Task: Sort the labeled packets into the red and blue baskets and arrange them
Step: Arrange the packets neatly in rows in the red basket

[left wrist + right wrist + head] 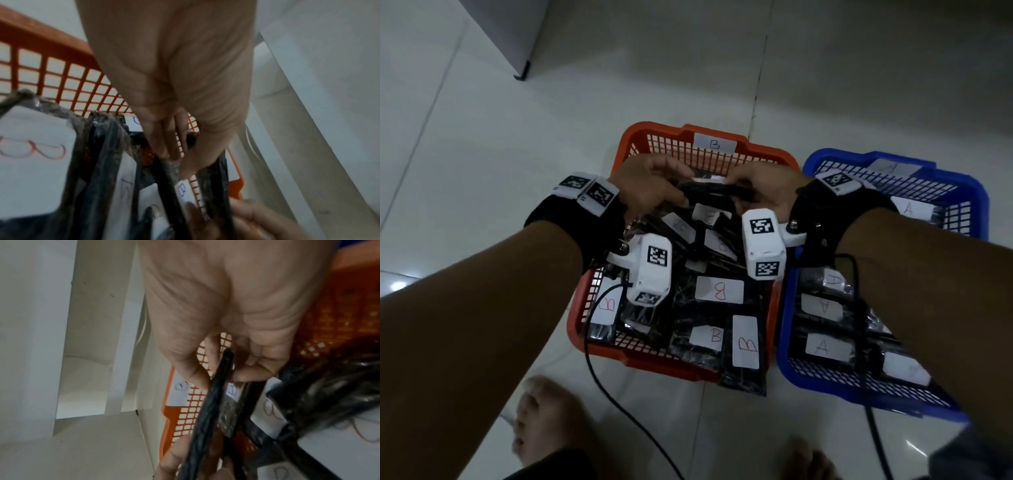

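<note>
The red basket (654,129), tagged B on its far wall, holds several black packets with white B labels (719,290). Over its far end, my left hand (671,192) and right hand (743,186) grip the two ends of a bunch of black packets (709,190) standing on edge. In the left wrist view my fingers (164,146) pinch the packet edges beside a B label (183,190). The right wrist view shows my right fingers (252,369) curled on a black packet (205,426). The blue basket (977,198) on the right holds packets labeled A (822,347).
One B packet (744,359) hangs over the red basket's near rim. A black cable (599,377) runs from my left wrist across the tiled floor. Bare feet (544,421) stand in front of the baskets. A white cabinet corner (517,41) is at the far left.
</note>
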Action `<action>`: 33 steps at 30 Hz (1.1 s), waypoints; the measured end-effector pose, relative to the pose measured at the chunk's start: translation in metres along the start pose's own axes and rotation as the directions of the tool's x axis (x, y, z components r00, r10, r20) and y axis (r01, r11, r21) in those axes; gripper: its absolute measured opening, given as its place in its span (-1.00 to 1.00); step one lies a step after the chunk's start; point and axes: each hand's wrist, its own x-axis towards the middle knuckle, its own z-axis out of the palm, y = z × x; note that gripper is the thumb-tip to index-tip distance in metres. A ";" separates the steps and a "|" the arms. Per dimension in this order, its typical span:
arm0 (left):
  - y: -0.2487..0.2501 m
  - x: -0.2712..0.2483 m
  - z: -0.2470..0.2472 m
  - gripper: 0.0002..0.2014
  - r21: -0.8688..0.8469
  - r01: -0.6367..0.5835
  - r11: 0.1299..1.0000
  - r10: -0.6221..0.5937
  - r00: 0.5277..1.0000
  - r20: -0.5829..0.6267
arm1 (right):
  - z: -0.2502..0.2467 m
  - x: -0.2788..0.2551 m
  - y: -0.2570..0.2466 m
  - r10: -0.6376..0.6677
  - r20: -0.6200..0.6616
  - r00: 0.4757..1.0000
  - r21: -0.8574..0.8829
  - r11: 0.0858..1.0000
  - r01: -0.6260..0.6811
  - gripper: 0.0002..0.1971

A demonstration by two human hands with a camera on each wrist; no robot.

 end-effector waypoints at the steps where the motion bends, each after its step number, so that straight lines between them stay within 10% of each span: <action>1: -0.001 0.001 -0.002 -0.66 0.097 -0.053 0.994 0.061 0.994 -0.087 | -0.001 0.000 -0.001 -0.054 -0.020 0.998 0.031 0.998 0.054 -0.88; 5: -0.009 0.004 -0.011 -0.77 0.458 -0.129 0.879 0.346 0.835 -0.428 | -0.002 0.001 -0.004 -0.425 -0.169 0.889 -0.239 0.893 0.381 -0.78; 8: -0.021 0.006 -0.020 -0.63 0.563 -0.052 0.825 0.418 0.727 -0.545 | -0.011 0.001 -0.004 -0.638 -0.115 0.762 -0.783 0.530 0.325 -0.73; 12: -0.031 0.007 -0.020 -0.46 0.418 0.116 0.901 0.137 0.839 -0.527 | -0.014 0.003 0.007 -0.694 0.085 0.715 -0.967 0.115 0.227 -0.60; 17: -0.038 0.006 -0.020 -0.65 0.509 0.168 0.844 0.127 0.860 -0.495 | -0.005 0.005 0.022 -0.744 0.244 0.622 -0.970 -0.190 0.152 -0.50; 25: -0.047 0.006 -0.016 -0.65 0.491 0.145 0.859 0.136 0.859 -0.493 | -0.002 0.015 0.012 -0.583 0.278 0.763 -0.950 -0.048 0.309 -0.58; 28: -0.049 0.007 -0.016 -0.66 0.475 0.133 0.870 0.137 0.859 -0.493 | 0.000 0.017 0.006 -0.523 0.295 0.800 -0.955 -0.183 0.232 -0.56; 33: -0.051 0.008 -0.015 -0.66 0.473 0.126 0.872 0.143 0.858 -0.494 | 0.001 0.013 0.012 -0.708 0.333 0.623 -0.941 -0.291 0.172 -0.59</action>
